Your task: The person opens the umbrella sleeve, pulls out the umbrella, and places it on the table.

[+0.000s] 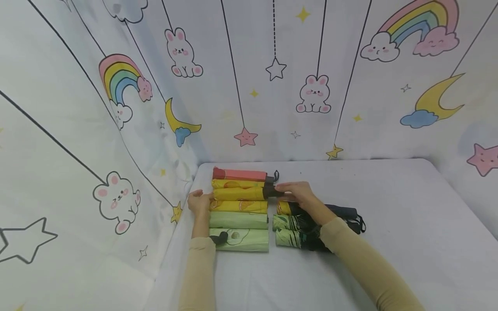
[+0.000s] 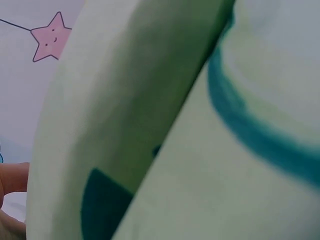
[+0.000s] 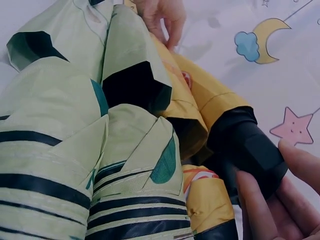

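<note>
A folded umbrella in a yellow sleeve [image 1: 239,194] lies crosswise between both hands. My right hand [image 1: 297,192] grips its black handle [image 3: 257,157], thumb on one side and fingers on the other. At the opposite end, my left hand [image 1: 199,202] pinches the tip of the yellow sleeve. Behind it are another yellow-sleeved umbrella [image 1: 235,184] and a red-sleeved umbrella [image 1: 243,175] with a black wrist loop. In front lies a yellow sleeve [image 1: 239,206], its dark mouth open in the right wrist view. Pale green fabric fills most of the left wrist view.
Two pale green sleeves [image 1: 238,220] lie nearer me, the front one avocado-printed. Right of the sleeves, under my right forearm, are a yellow-and-black folded umbrella [image 1: 284,208] and two green-and-black striped umbrellas [image 1: 288,238]. A white cloth-covered table [image 1: 397,207] meets printed curtains behind and at left.
</note>
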A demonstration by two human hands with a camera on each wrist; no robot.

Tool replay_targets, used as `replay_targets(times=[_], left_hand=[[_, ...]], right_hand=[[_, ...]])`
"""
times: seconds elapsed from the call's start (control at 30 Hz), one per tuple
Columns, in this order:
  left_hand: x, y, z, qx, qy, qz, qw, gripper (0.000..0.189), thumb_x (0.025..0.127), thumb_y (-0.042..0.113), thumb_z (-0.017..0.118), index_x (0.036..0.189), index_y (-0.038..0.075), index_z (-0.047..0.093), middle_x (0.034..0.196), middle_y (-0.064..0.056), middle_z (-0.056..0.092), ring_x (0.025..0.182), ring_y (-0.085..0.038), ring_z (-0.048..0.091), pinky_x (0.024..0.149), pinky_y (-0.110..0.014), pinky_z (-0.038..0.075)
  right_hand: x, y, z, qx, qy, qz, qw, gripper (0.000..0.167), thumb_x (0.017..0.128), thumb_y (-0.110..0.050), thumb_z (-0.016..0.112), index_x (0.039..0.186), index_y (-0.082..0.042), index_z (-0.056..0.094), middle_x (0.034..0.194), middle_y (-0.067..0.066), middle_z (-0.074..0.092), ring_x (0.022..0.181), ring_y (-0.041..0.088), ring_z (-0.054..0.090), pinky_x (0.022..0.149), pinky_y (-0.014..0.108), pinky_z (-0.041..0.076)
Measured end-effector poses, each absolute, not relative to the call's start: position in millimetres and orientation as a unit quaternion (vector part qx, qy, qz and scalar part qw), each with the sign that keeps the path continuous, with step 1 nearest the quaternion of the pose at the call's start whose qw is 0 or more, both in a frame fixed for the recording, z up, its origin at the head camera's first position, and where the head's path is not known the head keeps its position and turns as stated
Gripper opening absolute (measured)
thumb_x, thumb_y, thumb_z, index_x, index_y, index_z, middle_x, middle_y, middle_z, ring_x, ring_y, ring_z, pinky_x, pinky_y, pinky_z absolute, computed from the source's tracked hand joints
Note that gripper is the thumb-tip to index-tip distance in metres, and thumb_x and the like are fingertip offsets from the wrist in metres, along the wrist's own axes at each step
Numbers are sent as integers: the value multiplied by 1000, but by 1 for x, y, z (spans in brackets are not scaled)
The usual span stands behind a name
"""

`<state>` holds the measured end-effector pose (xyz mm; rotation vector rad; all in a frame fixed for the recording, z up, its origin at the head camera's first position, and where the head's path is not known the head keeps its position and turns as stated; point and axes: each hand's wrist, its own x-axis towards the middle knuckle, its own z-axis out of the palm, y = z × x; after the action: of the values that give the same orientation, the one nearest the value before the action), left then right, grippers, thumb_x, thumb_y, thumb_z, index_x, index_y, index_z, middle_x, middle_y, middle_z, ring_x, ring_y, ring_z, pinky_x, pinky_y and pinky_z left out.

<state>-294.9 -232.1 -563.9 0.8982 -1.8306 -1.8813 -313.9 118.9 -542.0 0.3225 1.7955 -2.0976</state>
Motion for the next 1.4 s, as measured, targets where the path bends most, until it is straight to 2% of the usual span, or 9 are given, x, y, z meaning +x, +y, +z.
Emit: replay_targets(times=[0.13,0.23,0.43,0.7,0.8,1.0,1.2,1.3,1.4], left_hand=[[-294,-232,-562,311,-647,-673,179,56,77,-13,77,130,-8,57,132,-20,52,113,-30,53,78,-31,60],[-293,-231,-562,306,-644,-679,178,55,79,-14,76,130,-9,56,132,-21,52,111,-31,58,80,-32,62],[-292,-229,-561,304,-647,-676,177,52,82,-11,77,130,-8,57,131,-19,52,109,-30,59,71,-22,60],[-291,-231,-561,307,-659,-665,172,53,83,-8,80,131,-8,57,132,-19,54,113,-29,53,65,-19,53],[-291,-230,-561,307,-655,-668,172,55,82,-9,79,132,-8,56,132,-19,53,113,-30,53,66,-18,55],[-292,-229,-561,306,-641,-680,182,57,79,-14,77,131,-9,54,131,-20,52,103,-28,60,69,-21,60],[-293,-229,-559,307,-636,-685,180,57,81,-13,77,132,-7,53,134,-20,51,92,-22,62,72,-25,62],[-292,-230,-557,300,-623,-700,178,58,83,-14,76,134,-7,51,136,-20,50,92,-23,65,78,-28,63],[-292,-230,-555,289,-601,-723,179,61,83,-17,74,138,-9,47,138,-21,47,98,-28,69,81,-30,64]], right_hand=[[-313,122,-543,115,637,-740,182,47,84,-16,90,124,2,74,127,16,73,104,32,76,92,44,62],[-311,123,-540,116,641,-736,185,48,84,-16,90,125,1,73,128,17,72,105,33,75,93,45,62],[-309,125,-532,108,651,-728,187,45,84,-15,89,123,3,74,128,19,71,102,31,76,94,45,61],[-307,128,-528,86,648,-732,191,43,88,-14,86,124,6,72,131,23,69,104,36,75,96,49,60],[-307,129,-529,93,642,-738,187,46,87,-11,86,126,7,70,128,22,70,106,36,74,97,50,60],[-306,132,-532,95,641,-739,182,48,87,-10,86,128,8,69,120,19,74,110,35,73,95,49,61],[-306,137,-534,92,629,-752,177,40,87,-6,85,122,9,72,109,15,77,100,27,76,93,48,61],[-305,141,-534,87,624,-757,175,39,89,-4,82,123,10,70,108,15,77,98,25,76,96,49,60],[-304,143,-534,81,618,-763,174,42,90,-2,81,127,13,67,113,18,74,100,28,76,98,50,59]])
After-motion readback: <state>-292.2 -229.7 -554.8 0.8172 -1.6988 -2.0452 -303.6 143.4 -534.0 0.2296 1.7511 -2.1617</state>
